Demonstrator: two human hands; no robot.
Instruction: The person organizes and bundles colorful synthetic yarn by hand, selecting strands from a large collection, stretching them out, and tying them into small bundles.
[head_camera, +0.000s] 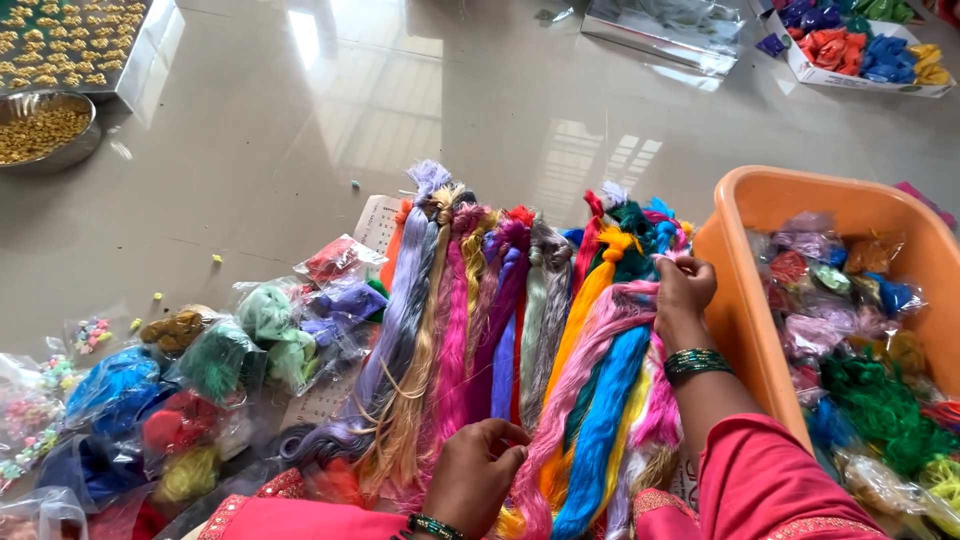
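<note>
- We had the long fan of glossy silk-thread skeins (500, 320) spread flat on the shiny grey tiled floor (300, 130), running from knotted tops far from us down to our lap: lilac, gold, magenta, purple, silver, orange, teal, blue, pink.
- We judged these skeins feather-light, limp and slippery; loose strands would snag or tangle, so the knotted heads looked like the safe place to grip.
- To our right sat the orange plastic tub (740, 290), stuffed with small clear bags of coloured thread.
- On our left lay the heap of clear plastic packets of blue, green and red thread (215, 365), just beside the fan.
- Far off we could see a steel bowl of golden beads (40, 130) and a white box of bright thread bundles (860, 55).
- Our right hand (683, 290) reached forward, wrist bent, green bangles showing, fingers pinched together on the pale pink skein (600, 330) near its top.
- Our left hand (475, 470) was close in, curled knuckles up, fingertips closed on thin strands at the skeins' near ends; exactly which colour we could not tell.
</note>
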